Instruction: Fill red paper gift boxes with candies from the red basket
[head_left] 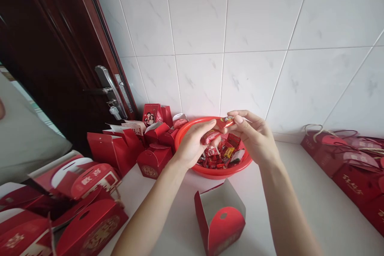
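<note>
Above a red plastic basket (pixel 183 136) of wrapped candies, my left hand (pixel 195 142) is closed round red-wrapped candies (pixel 211 137). My right hand (pixel 255 132) pinches a shiny red and gold candy (pixel 227 121) between thumb and fingers, close to the left fingertips. In the basket lie several candies, among them a yellow one (pixel 229 152) and a white and dark one (pixel 238 156). Nearer to me, between my forearms, an open red box (pixel 223 228) stands on the white surface, its flaps up and its pale inside showing.
Red gift boxes (pixel 154 160) crowd the left side, with larger ones (pixel 93 228) at the near left. Red bags with cord handles (pixel 348 168) line the right edge. A tiled wall rises behind, and a dark door (pixel 60 48) with a handle is at the left.
</note>
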### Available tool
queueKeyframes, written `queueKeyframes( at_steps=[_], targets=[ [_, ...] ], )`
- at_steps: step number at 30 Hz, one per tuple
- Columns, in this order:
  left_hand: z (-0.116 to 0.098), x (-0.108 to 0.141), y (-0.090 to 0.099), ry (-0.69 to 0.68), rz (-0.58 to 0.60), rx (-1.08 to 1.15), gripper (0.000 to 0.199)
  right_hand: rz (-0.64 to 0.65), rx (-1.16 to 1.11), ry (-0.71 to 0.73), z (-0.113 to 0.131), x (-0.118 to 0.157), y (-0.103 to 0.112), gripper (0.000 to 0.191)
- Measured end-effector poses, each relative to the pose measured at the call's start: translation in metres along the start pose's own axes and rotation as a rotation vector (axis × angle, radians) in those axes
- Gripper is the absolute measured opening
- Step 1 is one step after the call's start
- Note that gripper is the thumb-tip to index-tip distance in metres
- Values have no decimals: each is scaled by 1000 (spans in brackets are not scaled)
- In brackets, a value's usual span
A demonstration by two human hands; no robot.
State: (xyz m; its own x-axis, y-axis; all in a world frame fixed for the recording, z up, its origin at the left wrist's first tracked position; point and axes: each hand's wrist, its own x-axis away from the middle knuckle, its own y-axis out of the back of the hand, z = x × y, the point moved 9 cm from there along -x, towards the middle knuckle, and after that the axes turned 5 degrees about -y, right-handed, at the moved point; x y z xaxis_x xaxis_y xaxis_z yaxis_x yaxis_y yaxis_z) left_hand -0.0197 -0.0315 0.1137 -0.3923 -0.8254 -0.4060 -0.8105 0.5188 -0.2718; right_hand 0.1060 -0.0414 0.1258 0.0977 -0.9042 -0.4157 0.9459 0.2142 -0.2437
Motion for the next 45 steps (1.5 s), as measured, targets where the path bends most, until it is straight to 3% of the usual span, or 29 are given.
queueKeyframes(
  at_steps=[5,7,12,22,28,35,45],
  targets=[
    [-3,3,-3,-29,82,-143,23,-157,23,-41,1,0,29,31],
    [-3,4,-5,-40,108,-226,33,-191,36,-41,5,1,38,32],
    [-7,7,-2,-101,43,-332,56,-225,63,-59,10,4,48,33],
    [-6,6,3,-111,-3,-382,56,-61,179,-143,7,7,32,34],
    [-2,4,6,-71,-15,-325,59,-54,210,-129,8,7,32,32],
    [-1,0,4,-76,21,-303,42,-21,286,-170,0,6,27,35],
    [0,-1,4,-114,60,-298,35,83,420,-186,-3,7,12,38]
  ],
)
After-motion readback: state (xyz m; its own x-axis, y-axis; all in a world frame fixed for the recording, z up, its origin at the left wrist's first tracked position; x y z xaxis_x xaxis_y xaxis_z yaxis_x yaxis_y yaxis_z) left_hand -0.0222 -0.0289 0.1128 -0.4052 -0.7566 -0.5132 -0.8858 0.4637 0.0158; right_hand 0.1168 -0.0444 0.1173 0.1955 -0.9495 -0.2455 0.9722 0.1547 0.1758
